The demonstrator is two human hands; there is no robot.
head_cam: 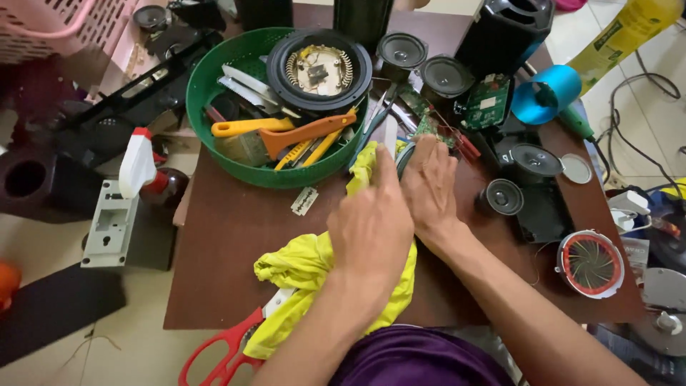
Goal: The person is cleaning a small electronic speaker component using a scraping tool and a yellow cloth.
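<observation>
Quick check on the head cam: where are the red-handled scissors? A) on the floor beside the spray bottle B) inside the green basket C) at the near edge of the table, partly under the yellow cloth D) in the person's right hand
C: the red-handled scissors lie at the near edge of the brown table, their blades tucked under the yellow cloth; neither the left hand nor the right hand grips them.
</observation>
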